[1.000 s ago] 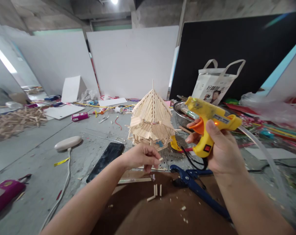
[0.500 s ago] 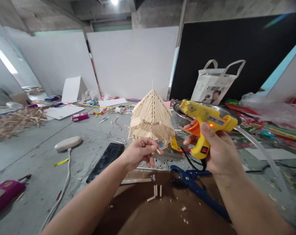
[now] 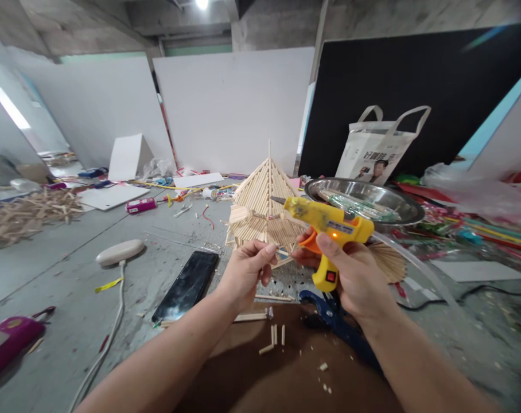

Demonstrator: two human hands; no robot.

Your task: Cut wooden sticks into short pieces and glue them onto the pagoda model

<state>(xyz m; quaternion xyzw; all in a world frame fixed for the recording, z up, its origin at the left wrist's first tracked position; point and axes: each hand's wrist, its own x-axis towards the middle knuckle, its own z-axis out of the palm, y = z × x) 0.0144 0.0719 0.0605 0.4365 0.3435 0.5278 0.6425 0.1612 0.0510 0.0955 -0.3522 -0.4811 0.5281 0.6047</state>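
My right hand (image 3: 357, 275) is wrapped around the grip of a yellow hot glue gun (image 3: 335, 221); its orange light glows and its nozzle points left. The fingers of my left hand (image 3: 249, 267) pinch a short wooden stick (image 3: 283, 253), partly hidden by the fingertips. Both hands are in front of a model pavilion (image 3: 267, 186) built of thin wooden sticks, with a pointed roof. Short cut sticks (image 3: 275, 335) lie on a brown surface (image 3: 243, 378) below. Blue-handled pliers or cutters (image 3: 346, 332) rest under my right forearm.
A black phone (image 3: 186, 287) and a white corded device (image 3: 120, 252) lie to the left. Behind my right hand stand a metal bowl (image 3: 409, 206) and a white bag (image 3: 372, 149). At far left is a pile of sticks (image 3: 32, 218); the glue gun's pale tube or stick trails right.
My right hand has brought the glue gun leftward and slightly down, closer to my left hand, uncovering the bowl. My left hand has shifted slightly, still pinching the stick.
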